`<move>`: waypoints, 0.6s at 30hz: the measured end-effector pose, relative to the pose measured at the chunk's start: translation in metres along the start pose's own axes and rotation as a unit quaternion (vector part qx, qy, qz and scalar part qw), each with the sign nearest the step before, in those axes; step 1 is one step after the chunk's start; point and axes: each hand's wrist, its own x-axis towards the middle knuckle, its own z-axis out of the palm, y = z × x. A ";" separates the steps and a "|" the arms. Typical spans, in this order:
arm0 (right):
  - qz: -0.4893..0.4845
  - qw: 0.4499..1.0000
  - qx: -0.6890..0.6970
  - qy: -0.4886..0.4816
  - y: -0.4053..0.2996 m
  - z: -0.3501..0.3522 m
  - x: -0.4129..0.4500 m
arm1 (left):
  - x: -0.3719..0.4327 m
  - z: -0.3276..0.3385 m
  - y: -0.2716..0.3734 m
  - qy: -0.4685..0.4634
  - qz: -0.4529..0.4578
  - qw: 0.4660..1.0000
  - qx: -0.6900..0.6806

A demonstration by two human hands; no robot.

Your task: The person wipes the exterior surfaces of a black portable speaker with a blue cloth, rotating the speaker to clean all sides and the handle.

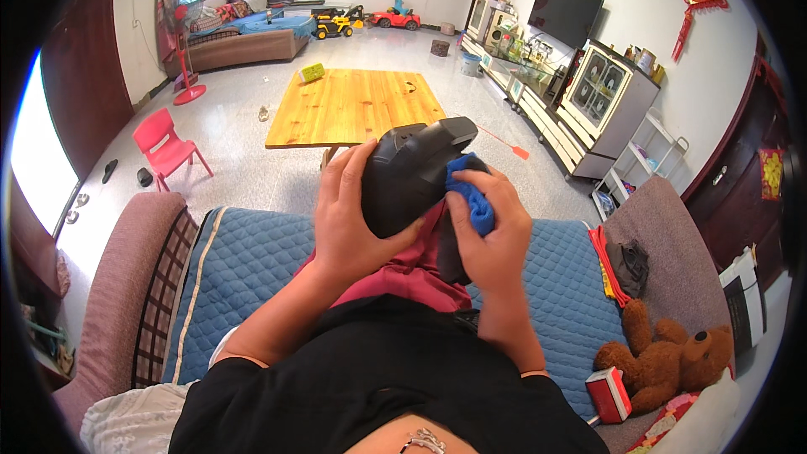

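My left hand (347,214) wraps around a smooth, rounded black object (403,176), raised above my lap. Its exact kind is hard to tell; a blocky end juts out at the upper right. Between the thumb and fingers of my right hand (495,221) is a bunched blue cloth (470,195), up against the object's right side. A dark piece of fabric (451,249) hangs below that hand, partly hidden by it; whether it belongs to the blue cloth I cannot tell. Beneath both hands are my red trousers (397,277).
I sit on a sofa with a blue quilted cover (252,265). A brown teddy bear (681,353) and a red-and-white box (608,394) lie to my right. Ahead stands a wooden table (359,104) bearing a green pack (311,72). A pink chair (167,145) is at left.
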 end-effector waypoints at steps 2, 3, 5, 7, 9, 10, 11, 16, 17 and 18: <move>-0.034 0.999 0.024 -0.019 -0.017 -0.001 -0.001 | -0.003 0.004 0.000 0.000 0.023 1.000 -0.013; -0.070 0.996 0.046 -0.034 -0.021 -0.003 -0.001 | -0.003 0.003 0.001 -0.001 0.024 1.000 -0.013; -0.093 0.994 0.046 -0.033 -0.016 -0.006 -0.001 | -0.003 -0.001 0.005 -0.033 0.000 0.999 -0.043; -0.018 0.996 0.068 -0.054 -0.010 -0.015 0.003 | 0.001 -0.005 0.005 -0.040 0.001 0.999 -0.037; 0.055 0.995 0.071 -0.044 0.006 -0.014 0.002 | 0.003 -0.009 0.006 -0.047 0.004 0.998 -0.031; 0.068 0.997 0.035 -0.029 0.014 -0.014 0.002 | 0.004 -0.011 0.007 -0.046 -0.002 0.999 -0.028; 0.081 0.997 -0.002 -0.013 0.018 -0.015 0.002 | 0.005 -0.011 0.007 -0.045 -0.007 0.999 -0.025; -0.044 0.999 -0.006 -0.017 -0.011 -0.011 0.003 | 0.002 -0.003 0.008 -0.049 -0.013 0.998 -0.035; -0.042 0.999 -0.004 -0.018 -0.015 -0.006 0.001 | 0.000 -0.002 0.008 -0.049 -0.008 0.998 -0.038; -0.093 0.995 0.006 -0.020 -0.018 -0.004 0.000 | 0.001 -0.001 0.008 -0.052 -0.005 0.998 -0.041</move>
